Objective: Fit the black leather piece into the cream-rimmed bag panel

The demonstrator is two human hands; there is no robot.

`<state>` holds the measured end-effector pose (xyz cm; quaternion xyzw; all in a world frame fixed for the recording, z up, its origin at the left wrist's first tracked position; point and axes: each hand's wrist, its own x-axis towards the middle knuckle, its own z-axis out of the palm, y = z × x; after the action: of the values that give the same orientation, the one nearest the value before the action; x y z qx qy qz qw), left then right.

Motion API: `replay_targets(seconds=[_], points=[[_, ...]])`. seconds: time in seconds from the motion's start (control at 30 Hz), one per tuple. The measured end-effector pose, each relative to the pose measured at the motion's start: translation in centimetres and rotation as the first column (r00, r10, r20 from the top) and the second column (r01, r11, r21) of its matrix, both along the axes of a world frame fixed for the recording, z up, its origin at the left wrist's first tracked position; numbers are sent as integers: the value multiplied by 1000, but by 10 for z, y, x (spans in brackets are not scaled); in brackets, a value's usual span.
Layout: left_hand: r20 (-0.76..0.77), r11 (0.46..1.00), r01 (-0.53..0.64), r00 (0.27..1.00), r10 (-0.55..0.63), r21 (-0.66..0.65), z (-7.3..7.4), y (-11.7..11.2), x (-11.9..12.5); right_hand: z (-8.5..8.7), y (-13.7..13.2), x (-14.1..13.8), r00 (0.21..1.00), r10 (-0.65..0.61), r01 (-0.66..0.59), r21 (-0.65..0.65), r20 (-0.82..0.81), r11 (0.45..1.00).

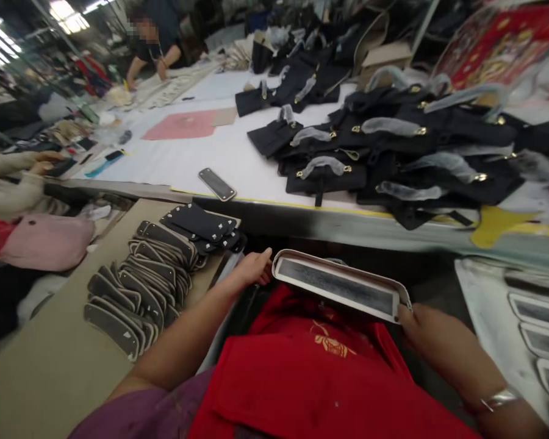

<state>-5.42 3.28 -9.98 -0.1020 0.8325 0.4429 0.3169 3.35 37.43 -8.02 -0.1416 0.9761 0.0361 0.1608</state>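
A long tray-shaped bag piece [338, 286], with a pale raised rim and a dark strip along its inside, is tilted above my lap. My right hand [418, 326] is closed around its right end. Beside the left end is my left hand [255, 268], thumb up and fingers curled; whether it touches the rim or holds something small is unclear. Left of my forearm lie rows of stacked dark panels [149, 274] with light edges. Black panels with metal studs [201, 222] rest behind them.
A white-topped worktable [178, 161] runs across ahead, carrying one loose dark panel [216, 184] and many black bag parts with wrapped handles [322, 167]. More framed pieces [542, 308] lie on a board at right. A co-worker's hands [46, 161] show at far left; another person [153, 46] stands behind.
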Motion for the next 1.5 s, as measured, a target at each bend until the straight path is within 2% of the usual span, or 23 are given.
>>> replay_targets(seconds=[0.07, 0.1, 0.2, 0.23, 0.3, 0.37, 0.43, 0.53, 0.67, 0.8, 0.9, 1.03, 1.1, 1.17, 1.23, 1.27, 1.3, 1.37, 1.4, 1.47, 1.5], points=[[-6, 997, -52, 999, 53, 49, 0, -1, -2, 4, -1, -5, 998, 37, -40, 60, 43, 997], [-27, 999, -30, 999, 31, 40, 1, -1, -3, 5, -2, -6, 998, 49, -52, 69, 46, 996], [-129, 978, 153, 977, -171, -142, 8, 3, -6, 7, -1, -6, 998, 57, -58, 47, 36, 997], [-161, 940, 228, 948, -274, -254, 12, 5, -7, 7, 0, -6, 998, 55, -56, 45, 40, 997], [-186, 815, 335, 866, -465, -473, 18, 11, -10, 5, 0, -7, 997, 55, -58, 48, 54, 997], [-178, 708, 372, 801, -572, -601, 23, 17, -13, 4, 1, -8, 996, 65, -68, 55, 61, 996], [-174, 667, 373, 778, -604, -646, 25, 21, -14, 2, 0, -9, 996, 68, -72, 59, 56, 996], [-181, 645, 361, 766, -617, -673, 22, 23, -13, 0, 0, -9, 998, 43, -46, 55, 48, 997], [-203, 641, 351, 751, -628, -683, 14, 21, -9, -2, 1, -6, 999, 29, -31, 45, 40, 999], [-237, 669, 347, 747, -621, -658, 9, 18, -7, -3, -1, -6, 999, 26, -27, 46, 22, 999], [-280, 722, 339, 758, -590, -603, 6, 14, -6, -4, -5, -5, 1000, -11, 10, 43, 22, 999], [-305, 819, 336, 808, -504, -464, 0, 6, -4, -6, -7, -4, 998, -31, 30, 39, 45, 999], [-276, 890, 316, 869, -410, -327, -4, 2, -3, -7, -5, -5, 997, -57, 56, 14, 54, 998], [-201, 974, 198, 955, -217, -113, -7, -1, -3, -8, -3, -7, 989, -128, 133, -59, 73, 989], [-99, 998, 57, 994, -53, 39, -7, -2, -5, -7, -2, -11, 966, -217, 237, -148, 139, 960], [-63, 997, 24, 998, -20, 73, -6, -2, -7, -6, -1, -13, 948, -261, 293, -177, 182, 940], [-54, 997, 41, 998, -37, 66, -4, -1, -8, -4, -2, -14, 927, -305, 347, -190, 220, 918], [-96, 985, 166, 981, -170, -49, 4, 4, -10, 1, -3, -14, 899, -363, 410, -182, 246, 894], [-129, 958, 244, 956, -263, -149, 8, 7, -10, 4, -4, -13, 897, -377, 420, -174, 231, 891], [-174, 823, 375, 859, -481, -426, 16, 14, -12, 8, -6, -9, 915, -365, 392, -167, 172, 905], [-162, 759, 401, 823, -544, -513, 18, 17, -13, 8, -6, -7, 922, -360, 381, -173, 141, 908]])
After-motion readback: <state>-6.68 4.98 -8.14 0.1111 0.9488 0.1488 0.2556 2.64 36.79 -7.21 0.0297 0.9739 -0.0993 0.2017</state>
